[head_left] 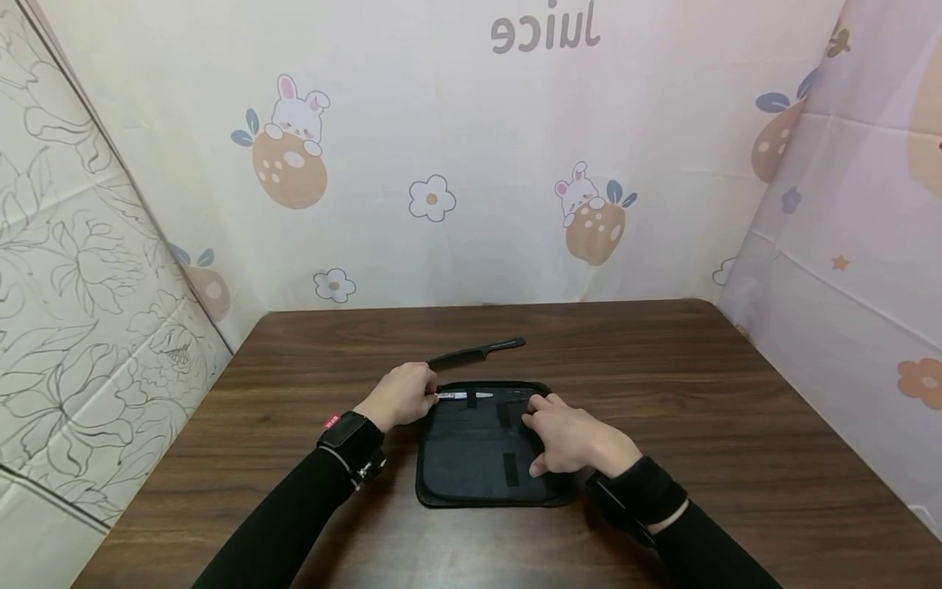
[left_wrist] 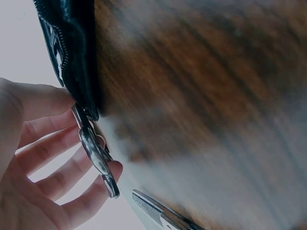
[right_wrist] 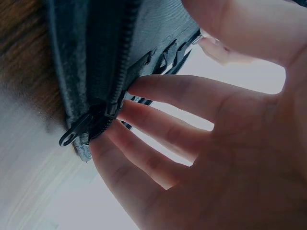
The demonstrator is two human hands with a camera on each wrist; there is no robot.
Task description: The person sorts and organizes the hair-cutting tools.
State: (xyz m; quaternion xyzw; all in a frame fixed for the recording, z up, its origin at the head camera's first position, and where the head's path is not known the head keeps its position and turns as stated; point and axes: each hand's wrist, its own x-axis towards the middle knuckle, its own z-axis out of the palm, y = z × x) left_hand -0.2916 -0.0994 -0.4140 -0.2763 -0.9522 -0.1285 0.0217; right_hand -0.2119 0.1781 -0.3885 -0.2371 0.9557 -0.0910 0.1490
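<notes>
- Presently, the black case [head_left: 471, 458] lies flat on the brown wood-grain table [head_left: 294, 384], its interior facing up.
- Left hand [head_left: 401, 394]: at the case's far left corner, thumb and fingers pinching the metal handles of the scissors [left_wrist: 98, 155].
- Scissors: lying along the case's far edge, pointed end turned toward the case's right side, the metal part passing under a dark loop [head_left: 472, 399] inside the case.
- Right hand [head_left: 570, 438]: at the case's right side, apart from the left; fingers extended and slightly spread, fingertips touching the zipped edge, nothing in its grasp.
- Zip pull [right_wrist: 76, 130]: hanging at the case's edge, near the right fingertips.
- Black comb [head_left: 478, 352]: beyond the case's far edge, not touching it, handle end to the right.
- Both wrists: black bands [head_left: 353, 446] over black sleeves, nearer than the case.
- Backdrop [head_left: 456, 123]: pale cloth beyond the case, printed with rabbits, fruit and flowers.
</notes>
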